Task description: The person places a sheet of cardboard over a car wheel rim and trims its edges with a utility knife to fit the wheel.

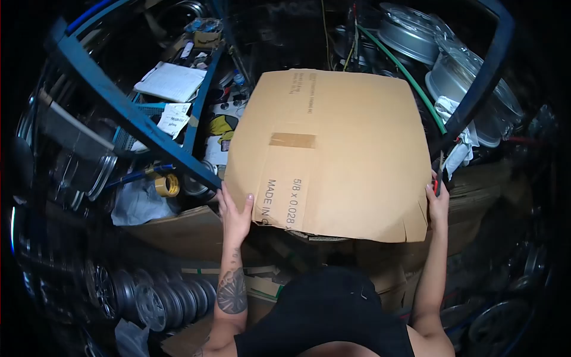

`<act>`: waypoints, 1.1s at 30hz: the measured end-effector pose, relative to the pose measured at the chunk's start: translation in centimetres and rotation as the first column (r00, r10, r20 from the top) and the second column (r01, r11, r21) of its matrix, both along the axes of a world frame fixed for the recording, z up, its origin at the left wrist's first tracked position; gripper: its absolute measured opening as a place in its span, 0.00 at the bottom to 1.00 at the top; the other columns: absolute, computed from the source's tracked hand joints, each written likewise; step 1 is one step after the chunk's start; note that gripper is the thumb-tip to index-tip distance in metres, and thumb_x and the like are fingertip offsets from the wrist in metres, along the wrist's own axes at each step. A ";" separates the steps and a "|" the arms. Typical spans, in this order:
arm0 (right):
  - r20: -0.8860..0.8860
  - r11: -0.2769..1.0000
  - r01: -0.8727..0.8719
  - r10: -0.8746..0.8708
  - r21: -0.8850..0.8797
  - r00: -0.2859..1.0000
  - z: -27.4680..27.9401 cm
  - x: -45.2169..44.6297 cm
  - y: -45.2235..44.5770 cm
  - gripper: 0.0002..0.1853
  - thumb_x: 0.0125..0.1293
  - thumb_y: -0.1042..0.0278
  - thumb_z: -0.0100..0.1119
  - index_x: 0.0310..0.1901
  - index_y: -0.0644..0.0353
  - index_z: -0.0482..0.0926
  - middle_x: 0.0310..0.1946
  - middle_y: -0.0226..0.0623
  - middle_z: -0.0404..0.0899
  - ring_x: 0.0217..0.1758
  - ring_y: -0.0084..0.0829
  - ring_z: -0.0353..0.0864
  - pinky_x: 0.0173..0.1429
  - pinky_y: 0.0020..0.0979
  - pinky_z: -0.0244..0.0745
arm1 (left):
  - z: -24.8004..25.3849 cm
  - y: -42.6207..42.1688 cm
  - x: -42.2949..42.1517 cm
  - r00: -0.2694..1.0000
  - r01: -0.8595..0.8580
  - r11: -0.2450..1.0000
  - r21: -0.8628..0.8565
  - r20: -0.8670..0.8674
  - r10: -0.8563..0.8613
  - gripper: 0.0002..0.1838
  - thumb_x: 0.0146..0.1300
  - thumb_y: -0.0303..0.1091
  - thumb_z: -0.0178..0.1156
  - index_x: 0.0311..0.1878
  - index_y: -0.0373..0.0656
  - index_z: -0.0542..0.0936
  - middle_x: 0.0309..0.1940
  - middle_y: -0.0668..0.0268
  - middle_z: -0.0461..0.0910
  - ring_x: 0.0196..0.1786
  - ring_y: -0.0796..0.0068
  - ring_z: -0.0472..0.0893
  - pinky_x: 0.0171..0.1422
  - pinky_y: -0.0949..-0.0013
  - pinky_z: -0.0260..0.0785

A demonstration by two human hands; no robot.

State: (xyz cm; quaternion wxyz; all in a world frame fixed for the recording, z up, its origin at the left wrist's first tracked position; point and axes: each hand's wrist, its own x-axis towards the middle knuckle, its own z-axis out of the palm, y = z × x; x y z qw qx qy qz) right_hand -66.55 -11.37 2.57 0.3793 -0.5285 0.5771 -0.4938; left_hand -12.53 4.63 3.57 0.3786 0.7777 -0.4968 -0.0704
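A large sheet of brown cardboard (345,160) with printed text and a strip of brown tape spans the middle of the view. My left hand (236,215) grips its lower left edge, thumb on top and the other fingers at the side and partly hidden. At the lower right edge is my right hand (438,201), closed around a small red and black tool (439,183) with a blade-like tip pointing up. That hand also touches the cardboard's edge. Short slits show in the cardboard's lower right corner.
Blue metal frame bars (131,101) stand on both sides. Wheel rims (410,35) lie at the upper right, and more rims (154,306) at the lower left. A tape roll (167,185) rests by plastic wrap. Papers (171,81) lie on the left shelf.
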 end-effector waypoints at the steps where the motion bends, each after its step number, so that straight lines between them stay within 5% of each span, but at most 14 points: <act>1: -0.127 0.991 0.020 -0.038 -0.134 0.991 -1.1 0.3 -1.6 0.23 0.76 0.70 0.63 0.69 0.68 0.77 0.62 0.41 0.84 0.64 0.30 0.82 0.72 0.34 0.72 | -3.6 -1.5 1.4 0.971 0.108 0.989 -0.102 -0.200 -0.127 0.42 0.79 0.49 0.55 0.86 0.40 0.50 0.83 0.45 0.55 0.83 0.45 0.58 0.86 0.48 0.48; 4: -0.283 0.958 0.171 -0.234 -0.229 0.930 -0.7 3.5 -3.8 0.22 0.78 0.56 0.58 0.68 0.57 0.78 0.54 0.52 0.86 0.61 0.43 0.86 0.66 0.37 0.75 | -5.7 -3.7 -4.0 0.599 -0.215 0.828 -0.518 -0.739 -0.307 0.40 0.82 0.47 0.49 0.87 0.41 0.47 0.84 0.50 0.54 0.83 0.54 0.60 0.85 0.55 0.50; 9: -0.009 0.896 0.191 -0.213 -0.401 0.977 -1.8 4.9 -6.2 0.22 0.82 0.55 0.54 0.64 0.64 0.80 0.56 0.40 0.87 0.59 0.33 0.84 0.66 0.34 0.74 | -5.5 -4.9 -5.4 0.626 -0.214 0.831 -0.514 -0.725 -0.287 0.39 0.83 0.50 0.45 0.86 0.41 0.45 0.82 0.53 0.57 0.81 0.59 0.63 0.85 0.56 0.52; 12: 0.024 0.926 0.171 -0.173 -0.336 0.985 -2.4 4.3 -6.6 0.23 0.83 0.53 0.55 0.64 0.66 0.80 0.56 0.39 0.86 0.60 0.30 0.82 0.68 0.32 0.72 | -6.5 -3.3 -3.9 0.679 -0.152 0.891 -0.429 -0.700 -0.221 0.36 0.84 0.51 0.43 0.84 0.44 0.48 0.79 0.53 0.63 0.80 0.57 0.65 0.84 0.55 0.53; 15: 0.064 0.951 0.148 -0.135 -0.273 0.989 -2.7 3.6 -6.5 0.23 0.82 0.54 0.56 0.64 0.68 0.79 0.57 0.38 0.84 0.60 0.27 0.81 0.69 0.31 0.71 | -8.6 -2.0 -1.3 0.389 -0.342 0.862 -0.374 -0.891 -0.232 0.34 0.82 0.52 0.47 0.82 0.45 0.54 0.78 0.53 0.64 0.80 0.59 0.65 0.82 0.56 0.57; 16: 0.068 0.952 0.145 -0.132 -0.269 0.989 -2.8 3.3 -6.5 0.23 0.82 0.55 0.57 0.64 0.68 0.79 0.57 0.38 0.84 0.61 0.27 0.80 0.69 0.31 0.71 | -9.0 -2.0 -1.1 0.176 -0.412 0.858 -0.306 -0.951 -0.254 0.31 0.82 0.54 0.49 0.77 0.45 0.63 0.73 0.54 0.72 0.73 0.58 0.74 0.75 0.56 0.68; 19: 0.088 0.955 0.123 -0.103 -0.271 0.991 -3.1 2.5 -6.9 0.24 0.81 0.56 0.57 0.65 0.69 0.78 0.59 0.37 0.83 0.62 0.27 0.79 0.70 0.31 0.69 | -10.6 -2.7 -2.2 -0.116 -0.436 0.883 -0.175 -0.962 -0.248 0.30 0.82 0.53 0.49 0.76 0.44 0.64 0.72 0.54 0.73 0.72 0.59 0.75 0.74 0.56 0.68; 29: 0.073 0.984 0.022 -0.009 -0.179 0.997 -3.4 0.9 -7.4 0.23 0.81 0.63 0.56 0.69 0.70 0.72 0.64 0.40 0.78 0.69 0.29 0.75 0.75 0.34 0.67 | -14.1 -0.9 -6.0 -0.185 -0.401 0.915 -0.042 -0.975 -0.126 0.28 0.82 0.52 0.49 0.74 0.43 0.67 0.69 0.55 0.75 0.68 0.60 0.77 0.70 0.57 0.71; 33: 0.185 0.977 0.075 -0.038 -0.201 0.982 -2.8 2.4 -7.3 0.32 0.81 0.64 0.55 0.81 0.62 0.60 0.67 0.42 0.76 0.69 0.31 0.75 0.75 0.35 0.67 | -14.8 -1.1 -5.7 -0.196 -0.387 0.922 -0.011 -0.976 -0.094 0.27 0.82 0.51 0.49 0.72 0.42 0.68 0.68 0.56 0.76 0.67 0.60 0.78 0.69 0.58 0.71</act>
